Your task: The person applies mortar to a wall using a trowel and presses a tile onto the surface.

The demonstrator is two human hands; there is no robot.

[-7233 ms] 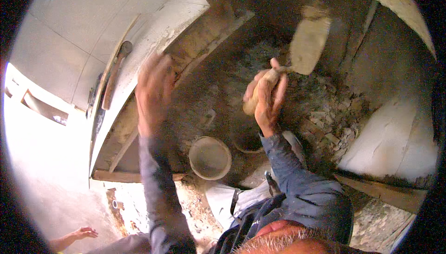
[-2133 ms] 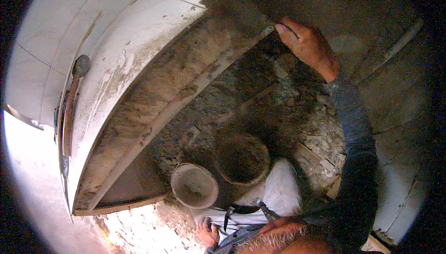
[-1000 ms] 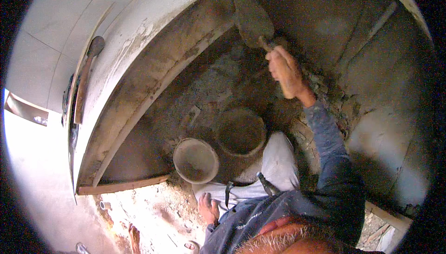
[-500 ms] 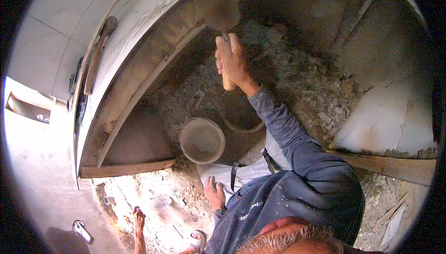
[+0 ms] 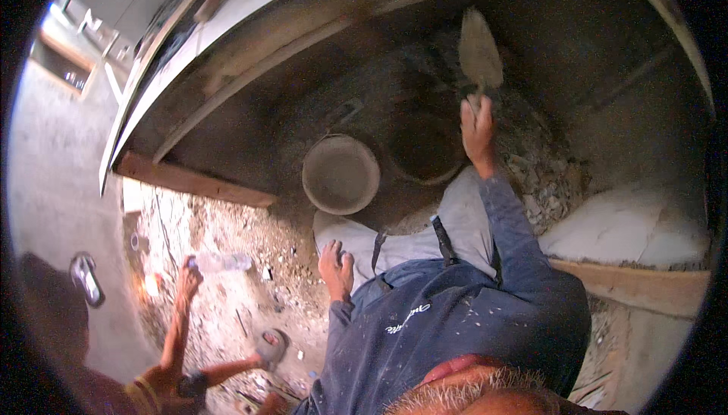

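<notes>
My right hand [image 5: 478, 128] is raised and grips the handle of a mortar-coated trowel [image 5: 479, 54], whose blade points up toward the dark wall above. Below it stands a dark bucket [image 5: 425, 142], and to its left a lighter round bucket [image 5: 340, 174] with a grey inside. My left hand [image 5: 336, 267] hangs low beside my knee, fingers loosely spread, holding nothing. My blue sleeve [image 5: 516, 240] runs from the lower edge up to the right hand.
A curved plastered ledge [image 5: 250, 43] arches across the upper left, with a wooden board [image 5: 193, 180] under its lower end. Rubble [image 5: 542, 176] lies right of the buckets, beside a white slab [image 5: 622, 225]. Another person's arm [image 5: 180, 301] reaches in at lower left.
My right hand with the trowel has swung from the ledge at upper left toward the right. The view has shifted, so the buckets sit higher and the other person's arm shows more.
</notes>
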